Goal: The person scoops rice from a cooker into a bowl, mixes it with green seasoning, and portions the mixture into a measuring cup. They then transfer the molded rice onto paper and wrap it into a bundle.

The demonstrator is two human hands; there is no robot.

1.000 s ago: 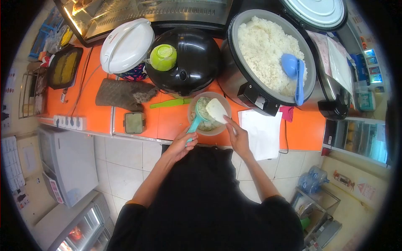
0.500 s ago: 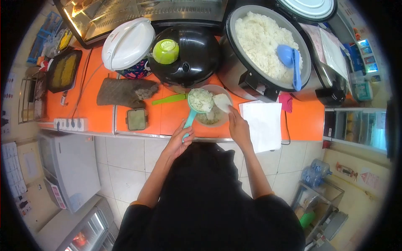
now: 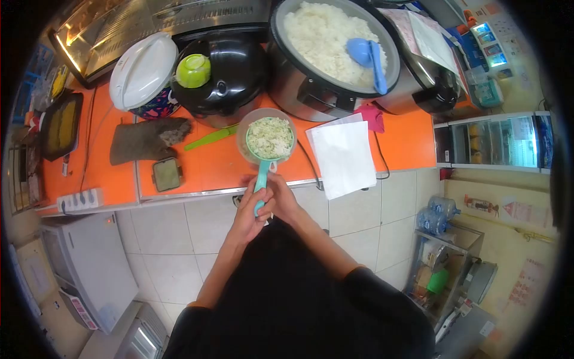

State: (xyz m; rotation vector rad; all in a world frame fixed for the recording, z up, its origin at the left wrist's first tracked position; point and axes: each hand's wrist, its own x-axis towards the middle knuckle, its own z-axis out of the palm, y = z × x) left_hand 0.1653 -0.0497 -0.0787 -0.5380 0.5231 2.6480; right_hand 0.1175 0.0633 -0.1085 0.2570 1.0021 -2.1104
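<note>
My left hand [image 3: 250, 210] is wrapped round the teal handle of a strainer [image 3: 262, 179]. Its round bowl is filled with pale green, grainy food [image 3: 269, 138] and sits over a translucent bowl [image 3: 243, 146] at the counter's front edge. My right hand [image 3: 282, 197] is closed against the same handle, touching my left hand. A small white tip [image 3: 273, 167] shows just above my right hand; the rest of that item is hidden. A green knife-like utensil [image 3: 210, 137] lies left of the bowl.
A large cooker of white rice [image 3: 323, 45] with a blue ladle [image 3: 378, 67] stands behind. White paper [image 3: 345, 158] overhangs the edge at right. Left are a black cooker [image 3: 224, 72], a white-lidded pot [image 3: 143, 72], a grey cloth [image 3: 140, 141] and a small container [image 3: 167, 175].
My right hand has moved from the bowl's right side down to the strainer handle, beside my left hand. The strainer now points straight away from me. The view has shifted to the right.
</note>
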